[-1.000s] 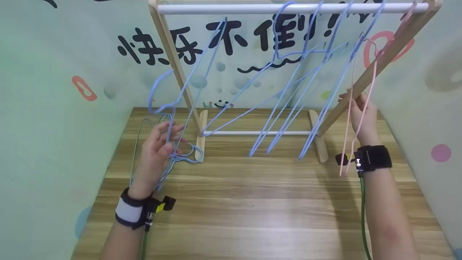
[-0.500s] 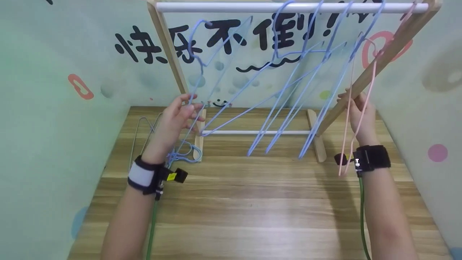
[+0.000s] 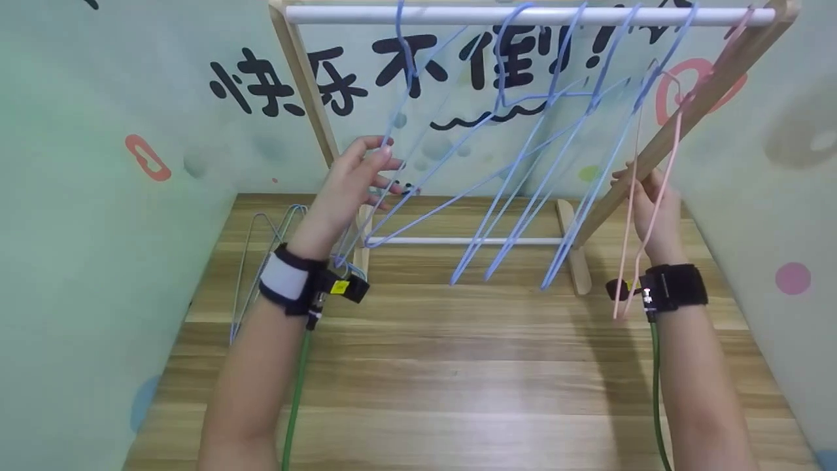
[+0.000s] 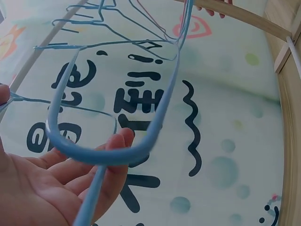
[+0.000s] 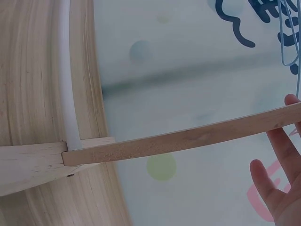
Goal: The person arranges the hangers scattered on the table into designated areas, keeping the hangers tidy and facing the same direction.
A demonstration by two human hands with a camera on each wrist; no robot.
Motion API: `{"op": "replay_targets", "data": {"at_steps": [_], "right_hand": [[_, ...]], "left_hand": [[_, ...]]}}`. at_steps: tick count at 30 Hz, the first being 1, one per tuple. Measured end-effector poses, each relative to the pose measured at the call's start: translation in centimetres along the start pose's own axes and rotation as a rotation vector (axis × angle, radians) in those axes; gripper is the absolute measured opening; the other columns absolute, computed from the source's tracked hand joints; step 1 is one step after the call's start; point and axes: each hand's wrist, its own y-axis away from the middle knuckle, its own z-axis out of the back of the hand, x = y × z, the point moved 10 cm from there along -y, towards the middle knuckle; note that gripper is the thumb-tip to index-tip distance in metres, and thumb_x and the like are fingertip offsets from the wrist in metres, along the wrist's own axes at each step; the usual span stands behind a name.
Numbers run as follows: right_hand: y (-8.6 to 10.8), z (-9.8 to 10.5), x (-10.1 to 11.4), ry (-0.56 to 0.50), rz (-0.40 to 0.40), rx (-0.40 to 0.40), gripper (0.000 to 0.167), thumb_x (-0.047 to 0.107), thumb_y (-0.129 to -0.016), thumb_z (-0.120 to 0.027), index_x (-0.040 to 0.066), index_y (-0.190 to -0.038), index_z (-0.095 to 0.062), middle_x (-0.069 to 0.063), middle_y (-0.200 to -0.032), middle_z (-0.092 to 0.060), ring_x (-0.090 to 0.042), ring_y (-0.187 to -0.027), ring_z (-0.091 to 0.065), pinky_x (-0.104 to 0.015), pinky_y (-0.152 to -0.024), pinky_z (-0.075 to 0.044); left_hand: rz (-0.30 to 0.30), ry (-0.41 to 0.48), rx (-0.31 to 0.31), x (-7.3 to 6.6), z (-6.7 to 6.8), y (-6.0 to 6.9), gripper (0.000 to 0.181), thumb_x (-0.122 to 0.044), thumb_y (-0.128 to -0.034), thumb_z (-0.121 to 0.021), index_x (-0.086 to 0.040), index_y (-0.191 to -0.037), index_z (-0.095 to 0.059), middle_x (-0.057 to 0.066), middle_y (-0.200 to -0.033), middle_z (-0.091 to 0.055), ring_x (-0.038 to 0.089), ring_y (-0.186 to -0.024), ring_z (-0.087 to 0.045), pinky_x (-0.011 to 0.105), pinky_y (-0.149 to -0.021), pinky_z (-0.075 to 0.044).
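My left hand holds a blue clothes hanger by its side, beside the left post of a wooden rack. The hanger's hook is up at the white top rail; whether it bears on the rail cannot be told. In the left wrist view, fingers and thumb of the left hand are around thin blue wire, with a blue loop close in front. My right hand grips the rack's right wooden post. In the right wrist view, the right hand has fingers on either side of the post.
Several blue hangers hang along the rail, with pink hangers at its right end. More blue hangers lie on the wooden table at the left, partly behind my left arm. A lower white bar joins the posts.
My left hand has moved up and to the right with the blue hanger, whose hook has gone from left of the post up to the top rail. The right hand stays on its post.
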Motion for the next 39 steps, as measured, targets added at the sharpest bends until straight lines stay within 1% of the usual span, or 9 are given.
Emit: {"op": "replay_targets", "data": {"at_steps": [4, 8, 12, 17, 19, 21, 27, 34, 39], "right_hand": [[0.0, 0.1, 0.0, 0.001, -0.01, -0.005, 0.029, 0.013, -0.097, -0.056, 0.01, -0.125, -0.06, -0.014, -0.116, -0.063, -0.026, -0.111, -0.057, -0.031, -0.094, -0.042], [0.1, 0.1, 0.1, 0.009, -0.012, -0.011, 0.03, 0.013, -0.097, -0.057, 0.011, -0.126, -0.059, -0.013, -0.116, -0.064, -0.022, -0.108, -0.059, -0.032, -0.096, -0.04], [0.2, 0.1, 0.0, 0.017, -0.019, -0.01, 0.031, 0.016, -0.097, -0.058, 0.012, -0.127, -0.059, -0.013, -0.117, -0.064, -0.024, -0.11, -0.058, -0.034, -0.097, -0.038], [0.3, 0.0, -0.1, 0.028, -0.034, -0.003, 0.032, 0.018, -0.097, -0.058, 0.013, -0.129, -0.058, -0.012, -0.119, -0.062, -0.028, -0.115, -0.054, -0.037, -0.1, -0.036], [0.3, 0.0, -0.1, 0.026, -0.036, -0.006, 0.032, 0.018, -0.097, -0.058, 0.013, -0.129, -0.058, -0.012, -0.119, -0.062, -0.027, -0.115, -0.055, -0.037, -0.1, -0.036], [0.3, 0.1, -0.1, 0.015, -0.04, -0.011, 0.032, 0.018, -0.097, -0.058, 0.013, -0.128, -0.058, -0.011, -0.118, -0.063, -0.025, -0.113, -0.056, -0.035, -0.1, -0.037], [0.2, 0.2, 0.3, -0.054, 0.0, -0.034, 0.025, 0.009, -0.097, -0.056, 0.008, -0.122, -0.062, -0.009, -0.109, -0.066, -0.025, -0.107, -0.06, -0.028, -0.095, -0.043], [0.4, 0.2, 0.2, -0.017, -0.01, -0.031, 0.028, 0.012, -0.098, -0.055, 0.011, -0.125, -0.061, -0.009, -0.112, -0.065, -0.024, -0.109, -0.059, -0.035, -0.102, -0.038], [0.3, 0.2, 0.2, -0.014, -0.007, -0.03, 0.027, 0.014, -0.097, -0.057, 0.01, -0.124, -0.061, -0.009, -0.112, -0.065, -0.021, -0.107, -0.06, -0.032, -0.098, -0.041]], "left_hand": [[0.023, -0.006, 0.014, 0.0, -0.8, -0.5, 0.044, -0.034, -0.0984, -0.046, -0.006, -0.132, -0.045, 0.015, -0.117, -0.06, 0.03, -0.088, -0.064, 0.034, -0.064, -0.053], [0.047, -0.053, 0.036, 0.2, -1.5, -0.7, 0.049, -0.038, -0.0981, -0.046, -0.007, -0.136, -0.043, 0.015, -0.119, -0.06, 0.028, -0.09, -0.062, 0.034, -0.069, -0.051], [0.077, -0.075, 0.07, 0.6, -2.2, -0.9, 0.052, -0.04, -0.0987, -0.045, -0.007, -0.139, -0.04, 0.016, -0.121, -0.059, 0.029, -0.092, -0.062, 0.037, -0.075, -0.051], [0.108, -0.06, 0.102, 1.2, -2.8, -1.1, 0.052, -0.04, -0.0995, -0.045, -0.006, -0.138, -0.039, 0.018, -0.12, -0.058, 0.031, -0.091, -0.063, 0.036, -0.07, -0.053], [0.112, -0.049, 0.11, 1.4, -2.9, -1.1, 0.052, -0.04, -0.0997, -0.045, -0.005, -0.139, -0.038, 0.017, -0.119, -0.059, 0.031, -0.09, -0.063, 0.035, -0.067, -0.054], [0.116, -0.039, 0.116, 1.6, -3.0, -1.1, 0.053, -0.039, -0.0998, -0.045, -0.004, -0.139, -0.037, 0.017, -0.117, -0.059, 0.03, -0.089, -0.063, 0.037, -0.068, -0.054], [0.118, -0.048, 0.12, 1.9, -3.1, -1.1, 0.051, -0.039, -0.0994, -0.045, -0.004, -0.137, -0.04, 0.018, -0.116, -0.061, 0.032, -0.089, -0.064, 0.035, -0.067, -0.055], [0.107, -0.043, 0.126, 2.1, -3.1, -1.0, 0.05, -0.041, -0.0992, -0.045, -0.006, -0.135, -0.042, 0.016, -0.112, -0.062, 0.031, -0.088, -0.064, 0.035, -0.066, -0.055], [0.12, -0.042, 0.13, 2.3, -3.2, -1.1, 0.05, -0.04, -0.0996, -0.044, -0.005, -0.136, -0.04, 0.019, -0.115, -0.06, 0.033, -0.091, -0.063, 0.038, -0.068, -0.054]]}}
